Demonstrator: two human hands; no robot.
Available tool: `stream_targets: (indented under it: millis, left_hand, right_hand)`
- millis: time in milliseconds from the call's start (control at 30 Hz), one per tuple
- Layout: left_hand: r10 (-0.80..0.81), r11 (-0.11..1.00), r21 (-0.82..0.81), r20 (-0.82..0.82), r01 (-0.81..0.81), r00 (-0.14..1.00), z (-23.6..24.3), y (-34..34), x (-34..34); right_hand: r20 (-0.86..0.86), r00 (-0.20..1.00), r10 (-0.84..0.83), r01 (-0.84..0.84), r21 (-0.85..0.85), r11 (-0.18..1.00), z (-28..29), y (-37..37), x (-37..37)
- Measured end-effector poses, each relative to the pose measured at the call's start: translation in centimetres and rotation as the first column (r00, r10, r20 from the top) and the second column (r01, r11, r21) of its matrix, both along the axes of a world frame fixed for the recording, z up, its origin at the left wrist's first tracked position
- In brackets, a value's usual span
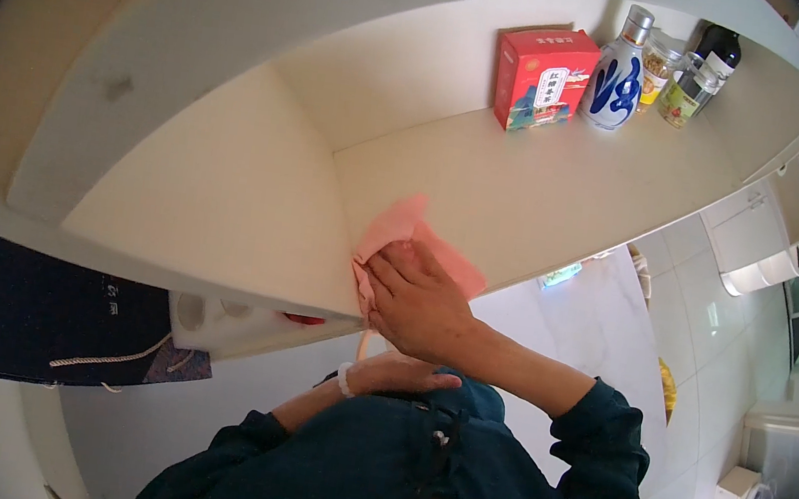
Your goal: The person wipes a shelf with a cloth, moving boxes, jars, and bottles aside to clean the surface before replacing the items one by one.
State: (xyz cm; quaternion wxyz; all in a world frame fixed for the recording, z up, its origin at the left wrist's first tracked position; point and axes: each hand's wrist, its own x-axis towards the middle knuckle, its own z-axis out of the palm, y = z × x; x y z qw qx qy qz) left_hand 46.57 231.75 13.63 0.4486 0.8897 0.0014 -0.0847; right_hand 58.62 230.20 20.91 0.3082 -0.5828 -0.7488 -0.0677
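My right hand (418, 297) presses a pink cloth (457, 269) onto the cream shelf (450, 170), in the corner by the side panel (217, 175). Its fingers are bent over the bunched cloth. Below the shelf's front edge, my left hand (393, 375), with a white bracelet at the wrist, is held loosely against my dark green clothing, fingers apart and holding nothing visible. Part of it is hidden under my right arm.
Farther along the shelf stand a red box (530, 100), a blue-and-white bottle (612, 91), glass jars (679, 105) and a dark bottle (716, 49). A dark navy fabric bag (75, 303) lies lower left. Below are a white surface (589, 345) and a tiled floor (713, 321).
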Motion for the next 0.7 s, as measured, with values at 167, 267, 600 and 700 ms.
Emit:
stream_targets:
  millis: [167, 267, 600, 700]
  left_hand:
    - [-0.027, 0.999, 0.043, -0.148, 0.034, 0.989, 0.6, 0.7, 1.2]
    - [0.007, 1.000, 0.029, -0.141, -0.003, 0.990, -0.2, 0.5, 1.2]
    - [0.031, 0.999, 0.033, -0.208, -0.025, 0.978, 0.4, 1.0, 1.6]
    - [0.036, 0.999, 0.039, -0.237, -0.027, 0.971, 2.0, 0.9, 2.1]
  right_hand:
    - [0.165, 0.980, 0.107, -0.085, -0.137, 0.987, 0.3, 2.5, 1.7]
    - [0.181, 0.979, 0.088, -0.064, -0.135, 0.989, 0.3, 5.5, 2.4]
    - [0.067, 0.993, 0.095, -0.071, -0.301, 0.951, 0.1, 13.2, 4.6]
    - [-0.004, 0.997, 0.074, -0.073, -0.224, 0.972, 0.2, 13.2, 4.9]
